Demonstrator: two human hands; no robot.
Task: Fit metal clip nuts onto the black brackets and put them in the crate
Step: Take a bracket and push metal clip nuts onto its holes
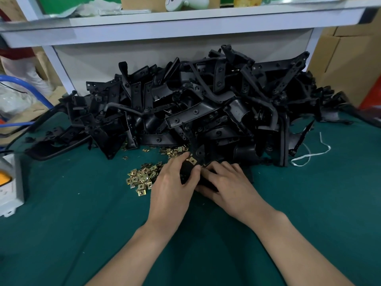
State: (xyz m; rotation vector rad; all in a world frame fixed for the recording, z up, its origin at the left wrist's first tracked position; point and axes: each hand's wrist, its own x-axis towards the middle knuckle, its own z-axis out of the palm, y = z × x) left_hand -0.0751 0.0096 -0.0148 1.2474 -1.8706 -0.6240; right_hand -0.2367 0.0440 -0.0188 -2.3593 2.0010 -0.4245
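— Where is the bracket point(185, 172) being worked on?

— Mid-desk point(82, 223), just on the near side of the pile of brackets point(206, 112) that is heaped along the far edge. Both hands are on it.

— How do they hold it?

— The left hand point(171, 188) curls round it from the left. Its forefinger and thumb close in at the far end, right by the clip nut point(193, 161). The right hand point(228, 182) grasps it from the right, fingers laid over the top and thumb tucked beneath.

— What does it look like?

— Matte black, narrow and mostly hidden by the fingers. The clip nut is a small brass-coloured square with a hole in its face, sitting on the bracket's far end. I cannot tell if it is fully seated.

— And the spare parts?

— Loose clip nuts point(141, 177) of the same brassy colour lie scattered just left of the left hand, with more along the foot of the pile. The piled brackets are black strips and curved pieces with screw holes, tangled together.

— Anything else?

— A white string point(309, 156) toward the right edge and a grey box point(10, 182) at the left edge.
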